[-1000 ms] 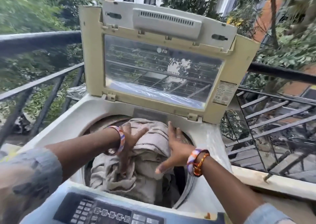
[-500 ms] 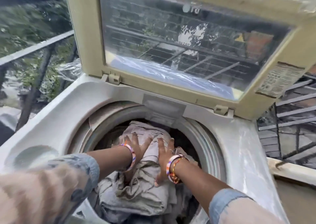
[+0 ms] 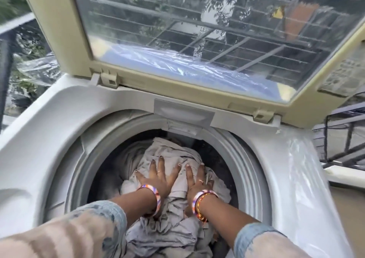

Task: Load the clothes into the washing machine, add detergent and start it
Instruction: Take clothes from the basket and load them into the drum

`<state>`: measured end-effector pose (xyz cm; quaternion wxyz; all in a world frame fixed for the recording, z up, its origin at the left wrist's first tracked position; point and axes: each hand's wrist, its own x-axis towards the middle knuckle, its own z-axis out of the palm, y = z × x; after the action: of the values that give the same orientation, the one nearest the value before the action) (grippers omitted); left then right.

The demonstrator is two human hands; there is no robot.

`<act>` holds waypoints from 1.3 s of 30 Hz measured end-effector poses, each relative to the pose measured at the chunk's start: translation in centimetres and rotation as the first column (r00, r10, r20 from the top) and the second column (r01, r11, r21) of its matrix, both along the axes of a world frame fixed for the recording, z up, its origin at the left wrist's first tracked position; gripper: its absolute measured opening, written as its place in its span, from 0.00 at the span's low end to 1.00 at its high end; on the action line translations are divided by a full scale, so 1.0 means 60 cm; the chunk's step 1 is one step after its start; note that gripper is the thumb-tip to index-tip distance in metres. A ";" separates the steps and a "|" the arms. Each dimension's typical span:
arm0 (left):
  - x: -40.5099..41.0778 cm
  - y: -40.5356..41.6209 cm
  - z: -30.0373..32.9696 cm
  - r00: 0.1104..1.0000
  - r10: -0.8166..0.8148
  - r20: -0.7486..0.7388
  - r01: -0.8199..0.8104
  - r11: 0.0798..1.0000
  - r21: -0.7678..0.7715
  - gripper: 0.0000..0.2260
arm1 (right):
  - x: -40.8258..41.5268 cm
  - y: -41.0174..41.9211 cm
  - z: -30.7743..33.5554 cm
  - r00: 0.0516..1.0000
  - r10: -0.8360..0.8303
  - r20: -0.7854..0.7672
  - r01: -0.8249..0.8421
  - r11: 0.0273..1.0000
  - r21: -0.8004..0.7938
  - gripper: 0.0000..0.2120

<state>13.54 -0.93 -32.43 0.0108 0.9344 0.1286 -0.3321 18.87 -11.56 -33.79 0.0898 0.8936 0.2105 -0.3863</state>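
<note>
Clothes [image 3: 173,226] bunched inside washing machine [image 3: 292,178] drum, left hand [image 3: 158,177] and right hand [image 3: 195,178] pressing them, fingers spread flat

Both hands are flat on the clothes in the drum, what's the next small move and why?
Probably lift both hands out. The left hand and right hand press flat on the beige clothes, which already sit below the drum rim. The lid stands open, and no detergent shows.
</note>
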 end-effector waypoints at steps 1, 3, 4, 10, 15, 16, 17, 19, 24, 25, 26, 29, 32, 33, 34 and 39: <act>0.002 -0.001 0.010 1.000 -0.007 -0.008 0.007 1.000 -0.003 0.42 | 0.004 -0.002 0.010 1.000 0.011 -0.009 -0.011 1.000 0.004 0.61; 0.005 -0.003 0.031 1.000 -0.002 -0.030 0.001 1.000 -0.026 0.46 | 0.009 -0.008 0.033 0.999 0.038 -0.009 -0.038 0.999 0.004 0.58; 0.006 -0.004 0.039 0.999 0.001 -0.038 -0.002 1.000 -0.031 0.49 | 0.009 -0.013 0.044 0.999 0.047 -0.001 -0.047 0.999 0.010 0.56; -0.005 -0.015 0.117 0.994 -0.078 -0.071 0.076 0.997 -0.023 0.56 | 0.011 -0.040 0.135 0.997 0.080 0.022 -0.083 0.985 0.150 0.38; -0.019 -0.038 0.205 0.974 -0.213 -0.075 0.214 0.977 0.002 0.36 | 0.001 -0.077 0.213 0.956 0.278 0.098 -0.289 0.947 0.139 0.23; -0.023 -0.045 0.226 0.967 -0.242 -0.084 0.244 0.970 0.007 0.30 | -0.003 -0.085 0.226 0.947 0.295 0.125 -0.310 0.942 0.125 0.22; -0.027 -0.054 0.246 0.967 -0.237 -0.088 0.238 0.971 -0.001 0.25 | -0.007 -0.091 0.237 0.938 0.311 0.152 -0.329 0.937 0.116 0.23; -0.034 -0.073 0.275 0.966 -0.249 -0.070 0.250 0.968 0.006 0.20 | -0.016 -0.106 0.258 0.925 0.322 0.201 -0.350 0.929 0.119 0.24; -0.032 -0.120 0.333 0.891 -0.409 -0.198 0.441 0.882 0.164 0.09 | -0.048 -0.152 0.307 0.934 0.265 0.241 -0.317 0.924 0.212 0.21; -0.039 -0.133 0.355 0.892 -0.400 -0.212 0.441 0.871 0.214 0.11 | -0.055 -0.164 0.316 0.937 0.248 0.245 -0.307 0.920 0.242 0.20; -0.043 -0.148 0.373 0.904 -0.391 -0.173 0.422 0.882 0.211 0.14 | -0.062 -0.177 0.326 0.939 0.235 0.250 -0.301 0.913 0.276 0.19; -0.015 -0.138 0.332 0.902 -0.399 -0.165 0.417 0.905 0.085 0.19 | -0.077 -0.218 0.350 0.951 0.164 0.264 -0.266 0.867 0.421 0.20; 0.102 -0.087 0.198 0.856 -0.500 0.134 0.501 0.865 0.028 0.42 | -0.086 -0.260 0.372 0.955 0.034 0.295 -0.195 0.821 0.537 0.21; 0.081 -0.079 0.207 0.860 -0.472 0.195 0.479 0.878 0.011 0.38 | -0.086 -0.274 0.377 0.952 -0.003 0.307 -0.181 0.803 0.568 0.20; 0.050 -0.112 0.256 0.902 -0.368 0.224 0.396 0.914 -0.093 0.29 | -0.087 -0.287 0.382 0.948 -0.034 0.316 -0.171 0.784 0.597 0.20; -0.021 -0.247 0.424 0.821 -0.297 0.487 0.473 0.832 -0.291 0.15 | -0.077 -0.357 0.404 0.926 -0.167 0.340 -0.145 0.673 0.726 0.16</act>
<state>12.27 -15.75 -6.99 0.1597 0.9672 -0.1431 -0.1360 14.24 -33.01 -9.57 -0.2429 0.9108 0.3218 -0.0885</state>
